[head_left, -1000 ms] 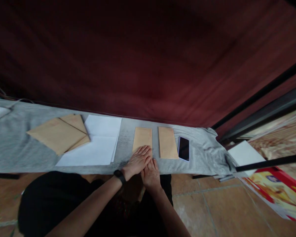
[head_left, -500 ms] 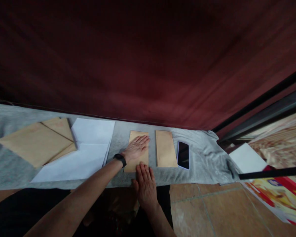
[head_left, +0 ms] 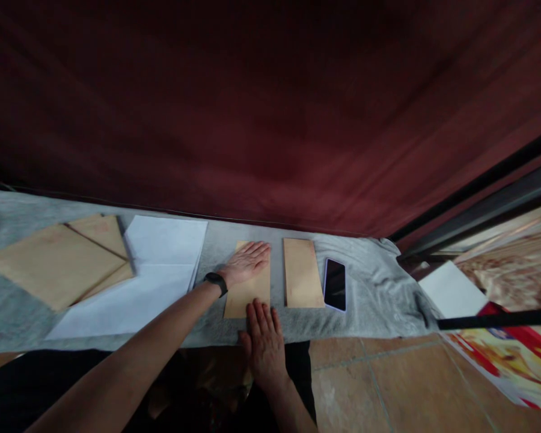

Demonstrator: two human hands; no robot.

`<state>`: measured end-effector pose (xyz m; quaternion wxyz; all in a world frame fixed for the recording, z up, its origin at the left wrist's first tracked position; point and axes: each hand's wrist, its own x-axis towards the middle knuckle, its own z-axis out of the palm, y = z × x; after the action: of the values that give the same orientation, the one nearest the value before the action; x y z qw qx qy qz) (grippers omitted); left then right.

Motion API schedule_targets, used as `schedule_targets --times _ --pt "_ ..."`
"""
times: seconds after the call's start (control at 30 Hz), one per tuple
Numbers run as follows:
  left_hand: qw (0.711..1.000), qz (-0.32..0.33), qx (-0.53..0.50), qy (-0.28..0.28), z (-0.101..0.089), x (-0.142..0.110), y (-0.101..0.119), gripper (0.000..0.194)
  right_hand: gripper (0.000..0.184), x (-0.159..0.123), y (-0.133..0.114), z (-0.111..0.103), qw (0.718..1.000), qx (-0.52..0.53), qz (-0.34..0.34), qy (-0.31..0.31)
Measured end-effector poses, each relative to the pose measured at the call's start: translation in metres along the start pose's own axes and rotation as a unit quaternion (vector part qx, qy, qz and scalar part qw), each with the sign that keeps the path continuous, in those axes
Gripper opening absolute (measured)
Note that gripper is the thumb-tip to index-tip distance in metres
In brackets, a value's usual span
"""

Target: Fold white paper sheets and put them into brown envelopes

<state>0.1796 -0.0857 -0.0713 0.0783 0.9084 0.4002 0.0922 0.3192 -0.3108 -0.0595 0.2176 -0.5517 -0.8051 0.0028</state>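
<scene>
A tan paper envelope [head_left: 243, 299] lies upright before me on the grey cloth. My left hand [head_left: 247, 263], with a black band on its wrist, rests flat across the upper part of it, fingers stretched out to the right. At the envelope's near right corner lies my right hand [head_left: 265, 343], open, its fingertips touching the paper and the thumb apart. A second tan envelope [head_left: 303, 273] lies just to the right, apart from both hands. Part of the first envelope's top is hidden under my left hand.
A phone [head_left: 335, 284] lies right of the second envelope. To the left are white paper sheets [head_left: 157, 270], partly under more tan envelopes [head_left: 58, 258]. A dark red curtain [head_left: 261, 120] hangs behind the cloth-covered table [head_left: 374, 300]. A colourful box [head_left: 509, 355] stands at the right.
My left hand has slid from the envelope's near end up to its upper part. My right hand has moved apart from it and lies spread at the near edge. The view has shifted slightly.
</scene>
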Motion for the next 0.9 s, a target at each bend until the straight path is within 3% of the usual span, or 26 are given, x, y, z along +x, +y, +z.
schedule_targets --times 0.57,0.9 --pt "0.997 0.066 -0.040 -0.027 -0.014 -0.093 0.057 0.055 0.050 -0.006 0.004 0.011 1.000 -0.004 -0.014 0.017" --pt "0.998 0.042 -0.014 -0.032 -0.029 -0.144 0.090 0.078 0.052 -0.012 0.009 0.008 1.000 -0.018 -0.023 -0.006"
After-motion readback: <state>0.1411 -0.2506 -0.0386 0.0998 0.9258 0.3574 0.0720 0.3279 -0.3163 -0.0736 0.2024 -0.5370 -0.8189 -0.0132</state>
